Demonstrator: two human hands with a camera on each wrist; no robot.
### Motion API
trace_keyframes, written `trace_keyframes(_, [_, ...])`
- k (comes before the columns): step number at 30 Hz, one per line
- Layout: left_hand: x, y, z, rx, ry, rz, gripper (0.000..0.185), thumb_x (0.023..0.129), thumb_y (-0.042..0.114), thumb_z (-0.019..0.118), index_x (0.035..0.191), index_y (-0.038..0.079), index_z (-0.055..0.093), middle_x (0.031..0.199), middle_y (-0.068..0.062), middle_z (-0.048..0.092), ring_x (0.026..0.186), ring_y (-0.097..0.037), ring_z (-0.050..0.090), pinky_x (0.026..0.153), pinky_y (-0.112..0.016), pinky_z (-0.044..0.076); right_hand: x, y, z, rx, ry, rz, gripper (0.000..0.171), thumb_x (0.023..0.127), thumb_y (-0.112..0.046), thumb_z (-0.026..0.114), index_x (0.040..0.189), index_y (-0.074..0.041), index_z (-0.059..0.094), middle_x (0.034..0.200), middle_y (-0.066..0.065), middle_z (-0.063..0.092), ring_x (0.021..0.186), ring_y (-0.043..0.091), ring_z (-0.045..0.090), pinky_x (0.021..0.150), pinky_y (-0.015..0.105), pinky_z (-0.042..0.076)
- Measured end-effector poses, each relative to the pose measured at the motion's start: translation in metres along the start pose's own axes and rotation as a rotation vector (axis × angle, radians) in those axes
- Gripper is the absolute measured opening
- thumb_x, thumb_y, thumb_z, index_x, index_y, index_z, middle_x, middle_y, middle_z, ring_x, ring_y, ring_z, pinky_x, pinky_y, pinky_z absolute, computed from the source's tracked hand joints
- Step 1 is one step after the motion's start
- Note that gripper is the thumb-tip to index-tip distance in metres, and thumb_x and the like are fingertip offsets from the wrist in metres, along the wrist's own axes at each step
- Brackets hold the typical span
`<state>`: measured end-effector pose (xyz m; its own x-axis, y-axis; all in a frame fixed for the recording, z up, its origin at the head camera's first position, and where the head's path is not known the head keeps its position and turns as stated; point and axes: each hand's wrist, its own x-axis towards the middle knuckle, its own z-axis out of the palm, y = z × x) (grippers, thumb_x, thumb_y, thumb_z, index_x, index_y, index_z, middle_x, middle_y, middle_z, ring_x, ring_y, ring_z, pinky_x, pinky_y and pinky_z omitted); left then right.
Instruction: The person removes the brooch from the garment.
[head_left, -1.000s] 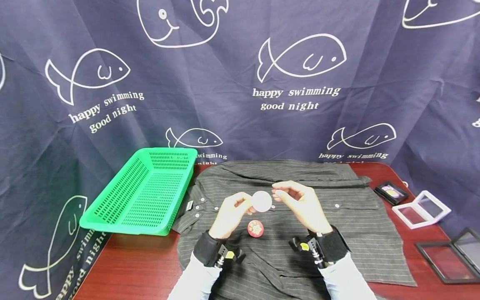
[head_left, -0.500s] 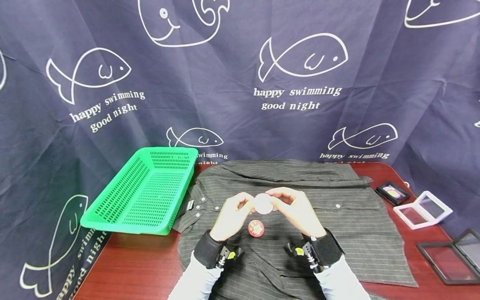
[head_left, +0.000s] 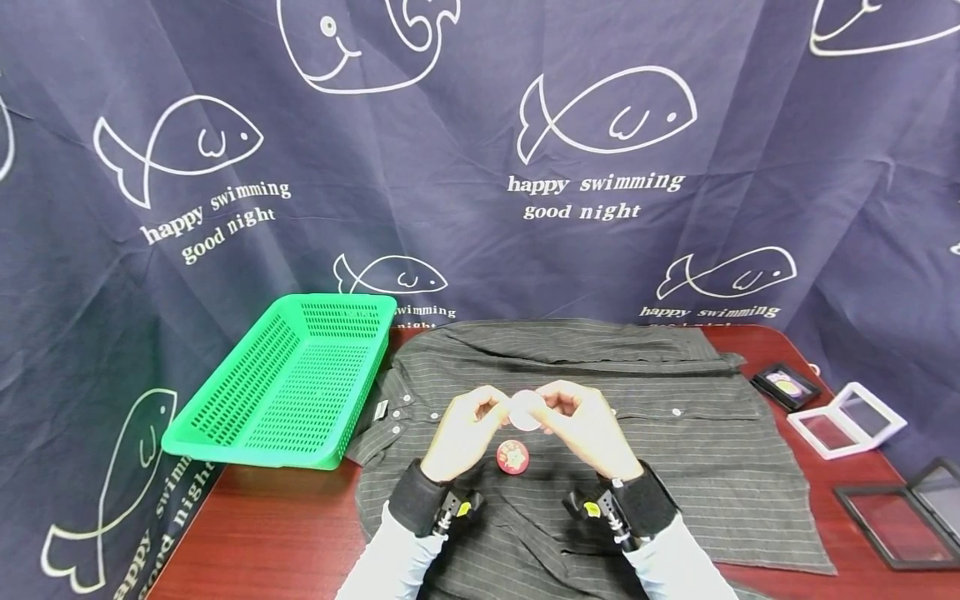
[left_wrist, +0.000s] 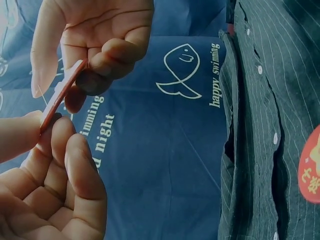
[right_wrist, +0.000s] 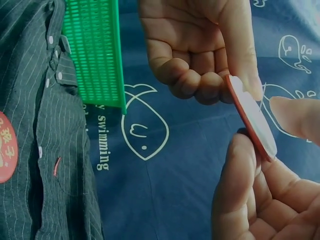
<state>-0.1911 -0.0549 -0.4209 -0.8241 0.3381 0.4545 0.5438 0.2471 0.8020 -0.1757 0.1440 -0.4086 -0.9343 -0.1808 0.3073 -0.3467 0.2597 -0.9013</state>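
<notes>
Close by me, the left hand (head_left: 463,431) pinches a white-faced disc (head_left: 526,410) between thumb and fingers; the right hand (head_left: 591,427) curls fingers behind its opposite edge, thumb just clear.

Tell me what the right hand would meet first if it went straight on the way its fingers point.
The right hand would meet the disc first, then likely the left hand pinching its other side. Depth leaves the right thumb's contact unclear.

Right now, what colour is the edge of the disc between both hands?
The edge is red, clearest in the right wrist view.
</notes>
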Motion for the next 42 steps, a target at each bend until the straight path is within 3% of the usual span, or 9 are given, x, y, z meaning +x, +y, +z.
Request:
trace_keyframes(7, [0.000, 0.003, 0.000, 0.031, -0.004, -0.010, 0.013, 0.095, 0.015, 0.063, 0.092, 0.005, 0.070, 0.079, -0.009, 0.070, 0.071, -0.007, 0.060, 0.069, -0.022, 0.050, 0.000, 0.001, 0.002, -0.038, 0.021, 0.005, 0.015, 0.086, -0.014, 0.075, 0.091, -0.001, 0.069, 0.074, 0.010, 0.067, 0.059, 0.001, 0.058, 0.056, 0.021, 0.050])
trace_keyframes(17, [-0.001, 0.003, 0.001, 0.039, 0.015, -0.016, 0.014, 0.095, 0.017, 0.064, 0.091, 0.006, 0.071, 0.078, -0.008, 0.071, 0.069, -0.009, 0.061, 0.067, -0.021, 0.050, -0.001, 0.001, 0.004, -0.074, 0.031, -0.013, 0.013, 0.085, -0.016, 0.076, 0.091, -0.005, 0.070, 0.072, 0.005, 0.066, 0.057, 0.001, 0.054, 0.052, 0.019, 0.042])
trace_keyframes(24, [-0.001, 0.003, 0.002, 0.050, 0.025, -0.015, 0.013, 0.095, 0.015, 0.063, 0.090, 0.005, 0.071, 0.077, -0.007, 0.070, 0.069, -0.011, 0.061, 0.066, -0.022, 0.050, -0.001, 0.002, 0.003, -0.083, 0.015, -0.019, 0.014, 0.085, -0.014, 0.075, 0.093, -0.004, 0.070, 0.076, 0.006, 0.068, 0.059, 0.002, 0.057, 0.053, 0.019, 0.043])
trace_keyframes(32, [0.000, 0.007, 0.002, 0.048, 0.022, -0.047, 0.011, 0.094, 0.008, 0.063, 0.090, -0.001, 0.069, 0.077, -0.014, 0.069, 0.069, -0.028, 0.064, 0.066, -0.021, 0.049, -0.002, 0.001, 0.003, -0.076, 0.001, -0.025, 0.014, 0.086, -0.014, 0.074, 0.094, -0.003, 0.069, 0.076, 0.007, 0.068, 0.062, 0.003, 0.059, 0.055, 0.019, 0.045])
trace_keyframes(34, [0.000, 0.017, 0.001, 0.051, 0.022, -0.048, 0.011, 0.093, 0.004, 0.062, 0.088, -0.003, 0.068, 0.075, -0.016, 0.068, 0.067, -0.025, 0.063, 0.065, -0.021, 0.048, -0.002, 0.001, 0.003, -0.077, -0.002, -0.028, 0.014, 0.087, -0.015, 0.074, 0.094, -0.004, 0.070, 0.077, 0.007, 0.069, 0.063, 0.003, 0.059, 0.056, 0.019, 0.045])
trace_keyframes(38, [-0.001, 0.018, -0.001, 0.056, 0.024, -0.037, 0.013, 0.094, 0.009, 0.062, 0.088, 0.000, 0.069, 0.074, -0.012, 0.067, 0.066, -0.010, 0.059, 0.065, -0.021, 0.048, -0.002, -0.001, 0.003, -0.088, -0.003, -0.040, 0.015, 0.087, -0.014, 0.074, 0.095, -0.003, 0.069, 0.077, 0.007, 0.069, 0.063, 0.002, 0.059, 0.056, 0.019, 0.045])
trace_keyframes(42, [-0.001, 0.007, 0.000, 0.051, 0.023, -0.027, 0.015, 0.096, 0.016, 0.063, 0.089, 0.005, 0.070, 0.075, -0.007, 0.068, 0.067, -0.005, 0.057, 0.065, -0.021, 0.048, -0.003, -0.002, 0.004, -0.098, -0.004, -0.052, 0.014, 0.087, -0.013, 0.073, 0.096, -0.003, 0.069, 0.077, 0.006, 0.069, 0.063, 0.001, 0.058, 0.055, 0.019, 0.045])
